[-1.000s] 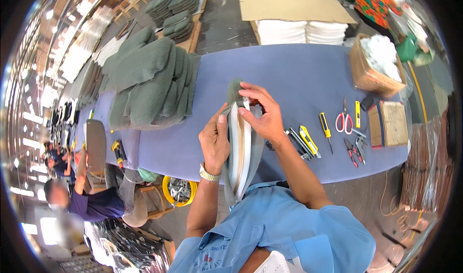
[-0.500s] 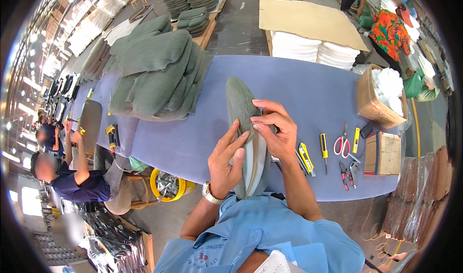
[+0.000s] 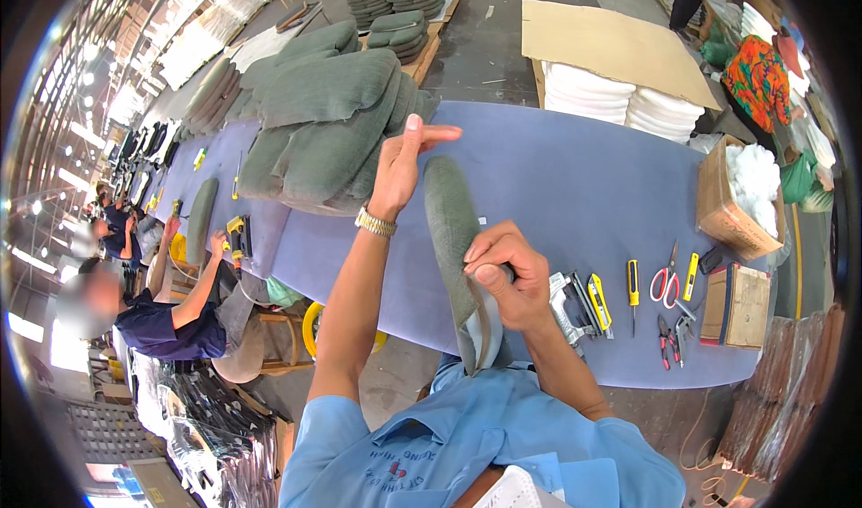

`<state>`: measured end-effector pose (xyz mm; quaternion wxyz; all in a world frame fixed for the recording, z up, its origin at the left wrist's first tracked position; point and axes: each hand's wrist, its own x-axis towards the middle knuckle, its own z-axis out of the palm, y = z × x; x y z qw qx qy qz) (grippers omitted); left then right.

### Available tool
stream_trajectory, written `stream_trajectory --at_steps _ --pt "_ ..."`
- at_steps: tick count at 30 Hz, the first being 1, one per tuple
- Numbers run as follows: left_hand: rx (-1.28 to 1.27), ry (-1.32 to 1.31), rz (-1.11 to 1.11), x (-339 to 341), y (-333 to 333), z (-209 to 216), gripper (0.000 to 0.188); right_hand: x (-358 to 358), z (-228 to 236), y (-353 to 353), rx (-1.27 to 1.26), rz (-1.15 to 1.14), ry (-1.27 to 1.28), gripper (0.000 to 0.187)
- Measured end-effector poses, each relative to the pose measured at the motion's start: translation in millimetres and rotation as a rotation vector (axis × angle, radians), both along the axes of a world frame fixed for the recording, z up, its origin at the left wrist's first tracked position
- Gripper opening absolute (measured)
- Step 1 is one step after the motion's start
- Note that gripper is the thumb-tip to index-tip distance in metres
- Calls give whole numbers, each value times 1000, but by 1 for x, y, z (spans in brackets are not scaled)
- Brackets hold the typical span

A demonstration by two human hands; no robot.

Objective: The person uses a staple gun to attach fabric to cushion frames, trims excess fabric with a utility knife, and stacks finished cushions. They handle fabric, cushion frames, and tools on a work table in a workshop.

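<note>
A long, narrow chair cushion with a green fabric cover (image 3: 449,207) stands on edge in front of me, its near end against my shirt. Pale lining or foam shows along the open part of the cover close to me. My right hand (image 3: 514,279) pinches the cushion's right edge about midway. Something dark, partly hidden, shows by its curled fingers; I cannot make out what it is. My left hand (image 3: 400,167) is off the cushion, raised beside its far end, with fingers stretched toward the right and nothing in them.
Piled green covers (image 3: 332,140) lie left on the blue table (image 3: 575,176). To the right are a silver stapler (image 3: 567,306), yellow cutter (image 3: 598,303), screwdriver (image 3: 633,283), scissors (image 3: 664,283), pliers (image 3: 666,339) and a carton of white stuffing (image 3: 718,194). A co-worker (image 3: 171,315) sits left.
My left hand has let go of the cushion and swung up and away to its far left side. My right hand stays on the cushion, slightly nearer me. The whole view has shifted.
</note>
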<state>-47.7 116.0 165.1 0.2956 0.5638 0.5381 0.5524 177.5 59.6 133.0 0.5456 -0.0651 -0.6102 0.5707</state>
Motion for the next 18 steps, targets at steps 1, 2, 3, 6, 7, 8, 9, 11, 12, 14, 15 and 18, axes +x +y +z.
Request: stream_trajectory --at_steps 1,2,3,6,7,8,9,11,12,14,15,18 --pt "-40 -55 -47 -1 5 -2 71 -4 1 -1 -11 7 8 20" --pt "-65 -11 -116 -2 9 -1 72 -7 2 2 -15 3 18 22" --pt "-89 35 -184 -5 9 0 73 -11 3 6 -18 -1 29 23" --pt "-51 109 -225 0 1 4 71 -21 -8 2 -22 -27 87 25" --pt "-20 134 -248 -2 -2 8 70 -26 -9 1 -24 -61 112 25" --pt "5 153 -263 -1 -6 9 69 -28 -10 -1 -41 -81 120 25" --pt "63 180 -229 4 -10 13 65 -31 -10 -2 -58 -99 130 26" --pt "181 250 -201 10 -19 12 61 -33 -12 -1 -65 -144 134 26" --pt "241 284 -183 13 -22 12 60 -34 -14 1 -54 -173 129 25" --pt "295 380 -179 24 -29 19 56 -34 -18 3 -56 -210 124 25" --pt "320 422 -175 30 -34 19 54 -33 -19 5 -69 -221 125 25" --pt "379 471 -167 42 -41 15 46 -30 -23 7 -96 -246 124 23"
